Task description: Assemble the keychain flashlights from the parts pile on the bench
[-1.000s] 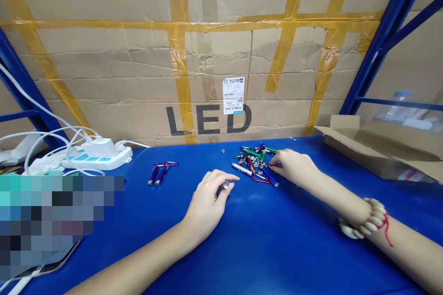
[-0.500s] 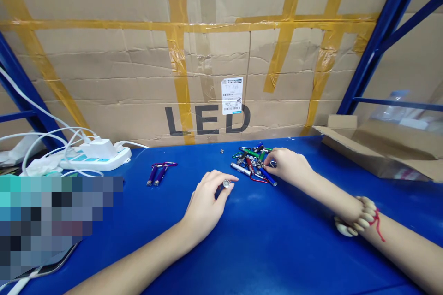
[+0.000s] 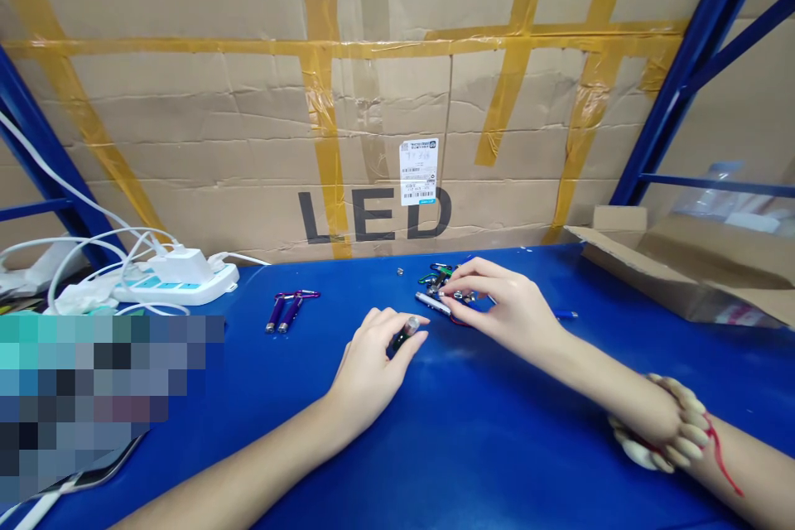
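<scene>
Holding a shiny metal-tipped cylinder (image 3: 408, 331)

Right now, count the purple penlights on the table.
2: one purple penlight lies beside another purple penlight, both left of the left hand. More may be hidden in the pile behind the right hand.

Taped cardboard (image 3: 410, 99) rises behind a blue tabletop (image 3: 484, 431), flanked by 2 blue uprights (image 3: 684, 74).

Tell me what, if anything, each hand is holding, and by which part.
The left hand holds a small dark flashlight by its barrel, silver end exposed. Whether the right hand holds anything cannot be told.
</scene>
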### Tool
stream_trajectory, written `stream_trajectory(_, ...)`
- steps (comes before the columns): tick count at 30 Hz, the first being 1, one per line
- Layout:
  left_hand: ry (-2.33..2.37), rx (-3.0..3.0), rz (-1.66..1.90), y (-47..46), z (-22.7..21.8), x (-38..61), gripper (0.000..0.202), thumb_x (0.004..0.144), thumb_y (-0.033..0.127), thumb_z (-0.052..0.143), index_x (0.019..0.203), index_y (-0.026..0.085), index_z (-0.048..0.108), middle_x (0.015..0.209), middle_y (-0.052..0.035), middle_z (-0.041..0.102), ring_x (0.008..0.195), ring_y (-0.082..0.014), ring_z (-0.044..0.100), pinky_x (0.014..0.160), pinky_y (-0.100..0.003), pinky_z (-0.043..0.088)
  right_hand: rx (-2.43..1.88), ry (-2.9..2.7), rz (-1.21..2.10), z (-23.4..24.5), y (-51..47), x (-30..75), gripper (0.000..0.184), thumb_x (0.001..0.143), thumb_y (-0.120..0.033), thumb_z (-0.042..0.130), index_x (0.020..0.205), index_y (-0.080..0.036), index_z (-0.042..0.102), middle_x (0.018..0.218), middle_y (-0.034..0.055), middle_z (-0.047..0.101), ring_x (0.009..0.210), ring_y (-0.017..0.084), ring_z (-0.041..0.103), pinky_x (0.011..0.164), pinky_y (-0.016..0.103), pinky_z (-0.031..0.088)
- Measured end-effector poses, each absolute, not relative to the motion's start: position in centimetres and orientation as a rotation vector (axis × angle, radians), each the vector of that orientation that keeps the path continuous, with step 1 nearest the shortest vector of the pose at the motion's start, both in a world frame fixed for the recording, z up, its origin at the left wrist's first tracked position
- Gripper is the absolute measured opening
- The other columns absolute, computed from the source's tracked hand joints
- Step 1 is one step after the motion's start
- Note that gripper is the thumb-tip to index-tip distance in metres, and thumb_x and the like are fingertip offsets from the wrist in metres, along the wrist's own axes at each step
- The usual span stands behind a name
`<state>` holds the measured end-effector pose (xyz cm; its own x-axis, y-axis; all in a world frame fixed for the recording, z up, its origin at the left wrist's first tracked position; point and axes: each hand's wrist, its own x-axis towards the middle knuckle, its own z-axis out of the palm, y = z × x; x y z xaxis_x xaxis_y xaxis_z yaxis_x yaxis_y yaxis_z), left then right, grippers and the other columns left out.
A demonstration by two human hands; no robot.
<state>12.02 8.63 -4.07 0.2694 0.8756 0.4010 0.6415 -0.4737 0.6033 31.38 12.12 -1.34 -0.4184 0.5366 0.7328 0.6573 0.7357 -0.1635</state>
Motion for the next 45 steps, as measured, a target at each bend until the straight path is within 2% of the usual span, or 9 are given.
stream_trajectory(5,1.383,2.325,1.018,8.8,-4.2,12.0,0.017,0.089,0.028,0.049,0.083,0.019,0.062,0.073,0.0001,0.055,0.074,-0.017,0.046,0.067,-0.027,0.037,-0.601,-2.146,-0.218,-1.6,10.4,30.2,0.012,0.086,-0.021,0.055,0.089,-0.019,0.067,0.089,0.004,0.062,0.077,0.012,0.059,0.068,0.023,0.048)
stream_trajectory(11,1.376,2.383,1.013,8.9,-4.4,12.0,0.024,0.089,0.026,0.048,0.068,0.018,0.055,0.066,0.0009,0.052,0.068,-0.0162,0.044,0.061,-0.026,0.034,-0.565,-2.251,-0.239,-2.0,10.2,30.1,0.015,0.088,-0.018,0.052,0.092,-0.018,0.066,0.091,0.0051,0.062,0.079,0.014,0.058,0.066,0.024,0.048)
stream_trajectory(17,1.4,2.361,0.992,8.9,-4.4,12.0,0.021,0.088,0.025,0.049,0.07,0.017,0.057,0.068,-0.0001,0.054,0.069,-0.0169,0.047,0.061,-0.027,0.035,-0.567,-2.3,-0.237,-2.3,10.1,30.1,0.019,0.09,-0.019,0.048,0.099,-0.021,0.065,0.094,0.005,0.062,0.08,0.013,0.058,0.066,0.023,0.049)
stream_trajectory(20,1.389,2.306,0.996,8.8,-4.2,12.1,0.017,0.088,0.027,0.049,0.081,0.019,0.062,0.074,-0.001,0.059,0.075,-0.0182,0.049,0.066,-0.028,0.038,-0.643,-2.202,-0.276,-1.7,10.4,30.3,0.019,0.089,-0.021,0.049,0.1,-0.021,0.065,0.092,0.0041,0.063,0.081,0.013,0.059,0.066,0.022,0.048)
stream_trajectory(23,1.386,2.226,0.986,8.6,-3.9,12.1,0.017,0.087,0.028,0.049,0.092,0.021,0.064,0.083,-0.0018,0.064,0.081,-0.0195,0.052,0.07,-0.03,0.04,-0.827,-2.051,-0.33,-1.0,11.2,31.2,0.019,0.088,-0.022,0.05,0.1,-0.021,0.066,0.092,0.0027,0.064,0.073,0.011,0.06,0.056,0.019,0.045)
stream_trajectory(26,1.388,2.178,0.983,8.5,-3.8,12.1,0.019,0.087,0.028,0.048,0.092,0.022,0.065,0.09,-0.0024,0.065,0.086,-0.0205,0.053,0.071,-0.03,0.041,-1.03,-1.957,-0.414,-0.4,12.1,32.3,0.018,0.086,-0.021,0.051,0.095,-0.024,0.067,0.091,0.0004,0.065,0.064,0.01,0.059,0.049,0.019,0.04)
stream_trajectory(32,1.38,2.16,1.001,8.5,-3.9,12.1,0.019,0.087,0.028,0.047,0.092,0.022,0.065,0.094,-0.0021,0.066,0.089,-0.0207,0.054,0.072,-0.031,0.043,-1.427,-2.171,-0.459,-0.8,14.2,33.8,0.02,0.082,-0.014,0.051,0.089,-0.024,0.068,0.095,-0.0006,0.066,0.087,0.017,0.061,0.054,0.021,0.041)
stream_trajectory(37,1.374,2.162,1.003,8.5,-3.9,12.1,0.018,0.088,0.027,0.047,0.091,0.022,0.064,0.095,-0.0012,0.066,0.091,-0.0197,0.054,0.07,-0.029,0.043,-1.692,-2.348,-0.325,-2.4,15.4,34.0,0.029,0.081,-0.007,0.051,0.098,-0.024,0.067,0.107,0.0027,0.064,0.1,0.022,0.059,0.067,0.026,0.047)
stream_trajectory(45,1.394,2.156,0.986,8.5,-3.9,12.0,0.016,0.088,0.026,0.048,0.088,0.023,0.063,0.094,0.0002,0.066,0.092,-0.0195,0.054,0.072,-0.029,0.041,-1.696,-2.367,-0.286,-2.5,15.3,33.7,0.016,0.084,-0.02,0.056,0.095,-0.026,0.067,0.1,0.0003,0.066,0.091,0.02,0.062,0.063,0.025,0.046)
